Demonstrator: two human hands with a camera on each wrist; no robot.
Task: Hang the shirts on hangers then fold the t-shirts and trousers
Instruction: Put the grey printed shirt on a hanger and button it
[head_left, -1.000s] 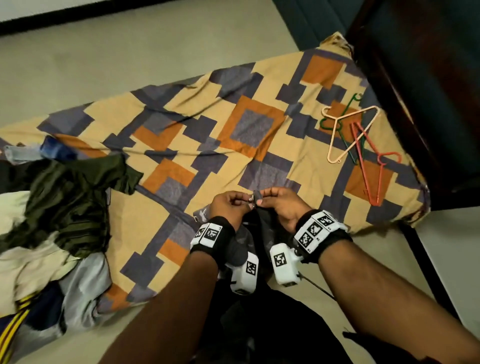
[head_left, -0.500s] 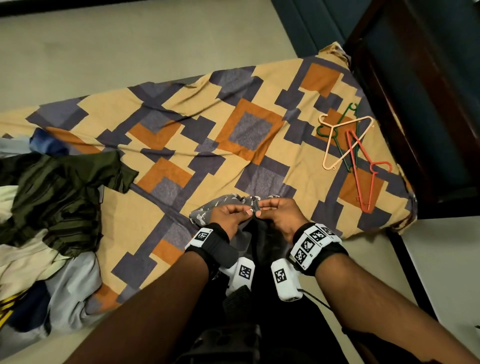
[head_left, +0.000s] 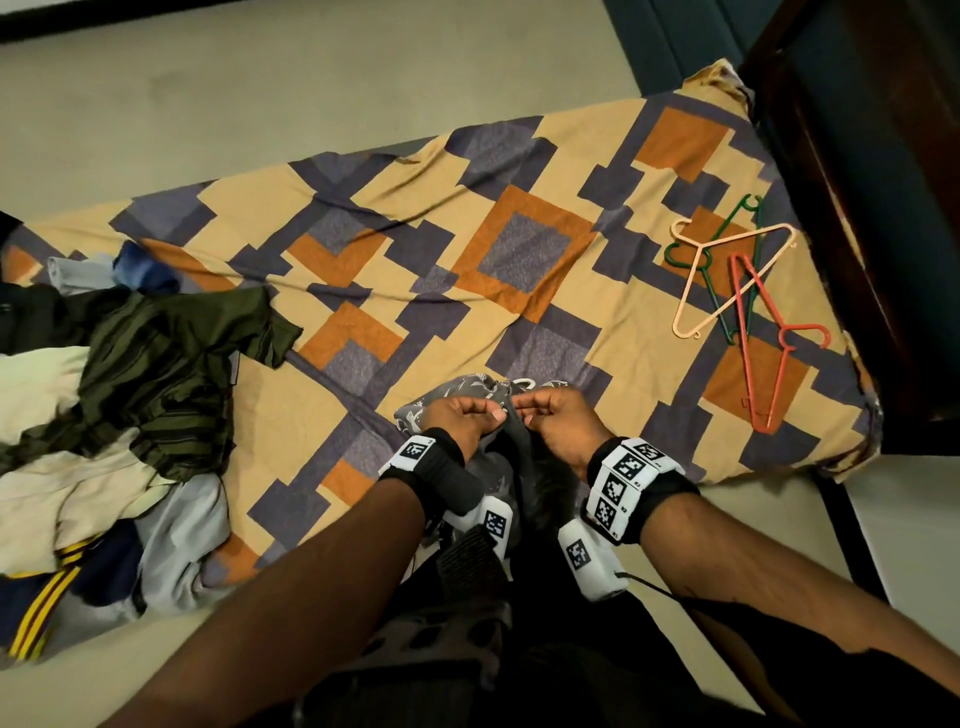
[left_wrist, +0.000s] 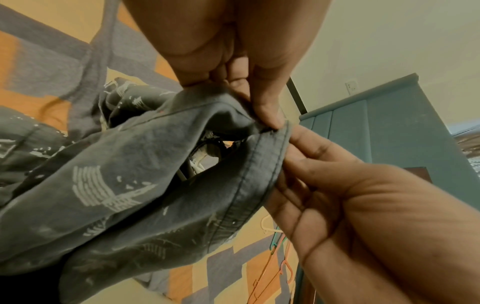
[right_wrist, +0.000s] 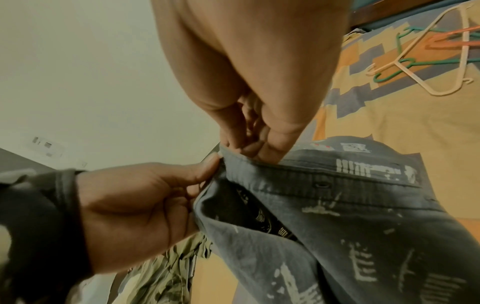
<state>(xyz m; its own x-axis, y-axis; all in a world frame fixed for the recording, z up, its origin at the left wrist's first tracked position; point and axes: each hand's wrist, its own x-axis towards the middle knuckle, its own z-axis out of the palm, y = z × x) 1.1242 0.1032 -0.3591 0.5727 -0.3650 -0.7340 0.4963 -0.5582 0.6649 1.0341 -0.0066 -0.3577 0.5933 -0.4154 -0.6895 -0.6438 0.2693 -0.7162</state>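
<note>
A grey printed shirt (head_left: 457, 397) lies bunched at the near edge of the bed and hangs down toward me. My left hand (head_left: 470, 415) and right hand (head_left: 540, 410) meet at its stitched front edge, and each pinches that hem between thumb and fingers. The left wrist view shows the left hand (left_wrist: 254, 102) gripping the shirt (left_wrist: 116, 185) while the right hand (left_wrist: 306, 148) holds the hem beside it. In the right wrist view the right hand (right_wrist: 254, 144) and left hand (right_wrist: 197, 176) pinch the buttonhole strip of the shirt (right_wrist: 363, 226). A white hanger hook (head_left: 525, 384) pokes out of the shirt.
A cream hanger (head_left: 727, 275), a green hanger (head_left: 740, 244) and a red hanger (head_left: 769, 353) lie crossed at the bed's right end. A pile of clothes (head_left: 130, 389), topped by an olive striped shirt, covers the left end. A dark wooden frame (head_left: 883, 208) borders the bed (head_left: 415, 234) on the right.
Both hands stay together on the shirt's edge, working along it with small finger movements. The head view has dipped slightly; the clothes and hangers have not moved.
</note>
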